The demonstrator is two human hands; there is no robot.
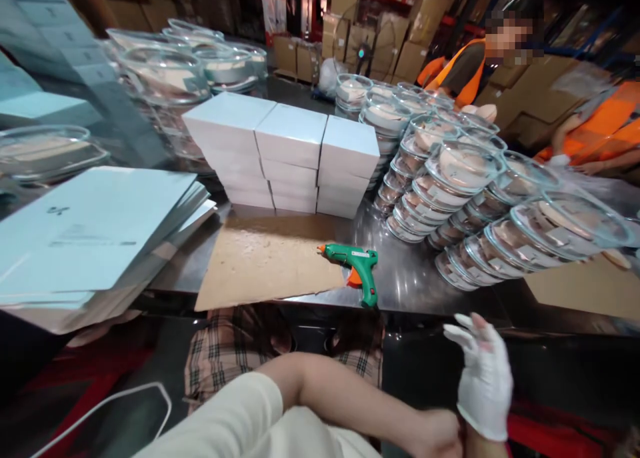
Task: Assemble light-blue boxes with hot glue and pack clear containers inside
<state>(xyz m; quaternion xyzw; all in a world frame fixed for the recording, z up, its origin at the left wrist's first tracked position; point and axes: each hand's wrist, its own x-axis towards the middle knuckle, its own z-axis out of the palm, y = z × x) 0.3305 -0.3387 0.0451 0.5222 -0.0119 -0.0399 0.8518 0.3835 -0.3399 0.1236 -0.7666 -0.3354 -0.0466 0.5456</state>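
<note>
My right hand (pixel 484 377) wears a white glove (pixel 493 415) and is raised below the table's front edge, fingers spread, holding nothing. My left arm crosses over from the lower left. My bare left hand (pixel 436 435) is closed at the glove's cuff on my right wrist. The nearest thing on the table is a green glue gun (pixel 358 269) with an orange trigger. It lies on its side, with its nozzle over a brown cardboard sheet (pixel 265 258).
Three stacks of white boxes (pixel 290 153) stand behind the cardboard on the steel table (pixel 415 278). Flat pale-blue box blanks (pixel 85 238) are piled at the left. Leaning stacks of lidded glass bowls (pixel 475 205) fill the right. Two people in orange vests (pixel 463 68) work at the back right.
</note>
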